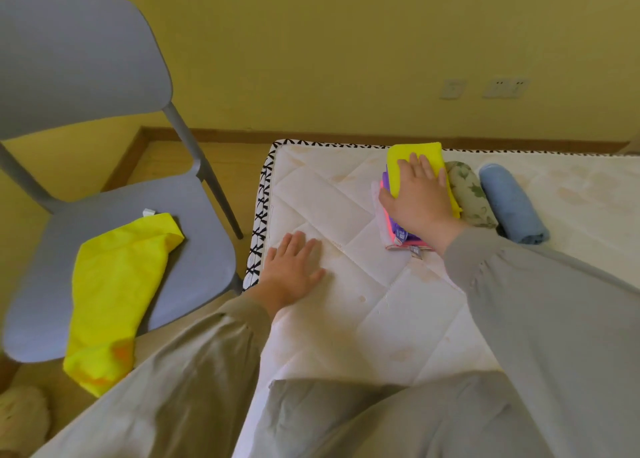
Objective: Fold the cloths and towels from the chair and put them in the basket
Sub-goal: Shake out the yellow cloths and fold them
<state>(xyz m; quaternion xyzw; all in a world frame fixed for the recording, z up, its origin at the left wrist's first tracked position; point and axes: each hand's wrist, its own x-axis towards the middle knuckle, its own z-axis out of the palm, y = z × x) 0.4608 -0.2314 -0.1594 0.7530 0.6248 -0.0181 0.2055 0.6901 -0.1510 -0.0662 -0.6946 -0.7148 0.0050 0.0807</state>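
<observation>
A folded yellow cloth (429, 154) tops a stack of folded cloths (398, 231) in purple, pink and white on the white mattress (381, 305). My right hand (417, 198) presses flat on that yellow cloth with fingers spread. My left hand (294, 270) rests flat on the mattress near its left edge and holds nothing. An unfolded yellow cloth (114, 284) lies across the seat of the grey chair (201, 215) on the left and hangs over its front edge. No basket is in view.
A rolled leaf-print towel (472, 194) and a rolled blue towel (510, 203) lie side by side right of the stack. The yellow wall (346, 59) stands close behind the mattress. A fluffy beige object (20, 419) sits on the floor at the bottom left.
</observation>
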